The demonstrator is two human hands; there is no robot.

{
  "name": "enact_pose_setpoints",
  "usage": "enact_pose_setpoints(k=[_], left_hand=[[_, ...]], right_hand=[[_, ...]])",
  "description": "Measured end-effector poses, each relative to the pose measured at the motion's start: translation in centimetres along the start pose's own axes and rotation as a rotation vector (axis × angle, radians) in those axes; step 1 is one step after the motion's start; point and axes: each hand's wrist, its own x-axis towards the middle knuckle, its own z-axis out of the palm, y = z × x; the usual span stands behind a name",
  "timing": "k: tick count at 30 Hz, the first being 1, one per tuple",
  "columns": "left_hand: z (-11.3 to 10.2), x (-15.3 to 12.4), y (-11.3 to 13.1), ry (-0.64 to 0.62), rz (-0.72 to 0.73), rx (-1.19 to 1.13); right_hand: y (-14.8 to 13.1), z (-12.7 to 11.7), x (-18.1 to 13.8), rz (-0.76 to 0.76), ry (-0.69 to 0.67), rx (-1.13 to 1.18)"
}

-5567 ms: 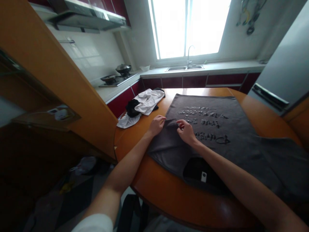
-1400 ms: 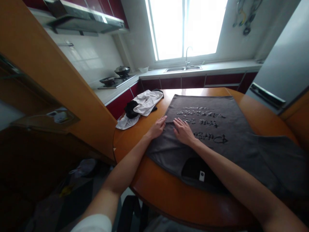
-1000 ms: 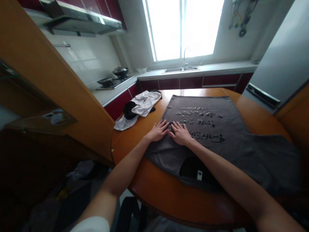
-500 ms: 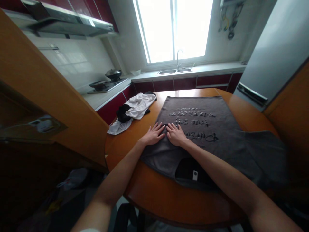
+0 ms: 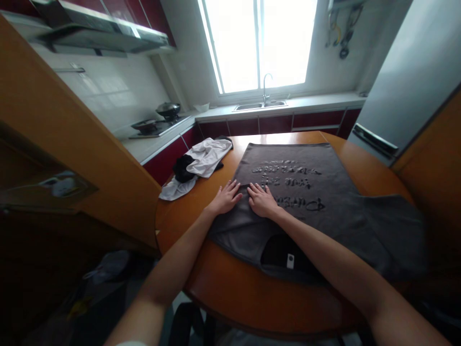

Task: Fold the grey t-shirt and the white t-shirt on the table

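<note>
Bare, palm-down L hand [image 5: 226, 198], fingers twd 1 o'clk; bare R hand [image 5: 262, 200] ditto, twd 10-11; bare L forearm [image 5: 183, 246] from 7, R forearm [image 5: 320, 253] 4-5.

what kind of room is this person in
Most likely a home kitchen: a sink sits under the window, with a stove holding pans below a range hood.

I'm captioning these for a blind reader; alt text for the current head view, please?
A grey shirt lies spread on a wooden table, a person's right hand palm-down on it, left hand at its edge. Clothes are heaped to the left; behind are a stove, sink and window.
</note>
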Motion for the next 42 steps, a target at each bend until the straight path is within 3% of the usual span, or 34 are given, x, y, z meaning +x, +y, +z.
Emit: enact_pose_setpoints(k=[13,17,20,28,32,36,38,42], left_hand=[[0.1,0.0,0.0,-0.022,-0.018,-0.022],[-0.4,0.3,-0.6,0.080,-0.030,-0.072],[-0.7,0.7,-1.5,0.187,-0.075,-0.123],[-1.8,0.8,-4.2,0.415,-0.147,-0.268],[-2.6,0.4,-4.0,0.484,-0.187,-0.285],[-2.0,0.4,-2.3,0.380,0.003,-0.303],[-1.4,0.3,-1.5,0.227,0.080,-0.286],[-0.2,0.0,-0.9,-0.048,0.082,-0.113]], right_hand=[[-0.1,-0.2,0.3,0.065,0.053,0.082],[0.6,-0.9,0.7,0.248,0.239,0.152],[1.1,-1.1,0.8,0.276,0.292,0.175],[0.4,-0.7,0.5,0.113,0.195,0.121],[0.3,-0.4,0.4,0.036,0.135,0.107],[0.4,-0.1,0.3,-0.005,0.072,0.076],[0.4,-0.1,0.3,0.000,0.047,0.064],[0.4,-0.1,0.2,0.000,0.044,0.050]])
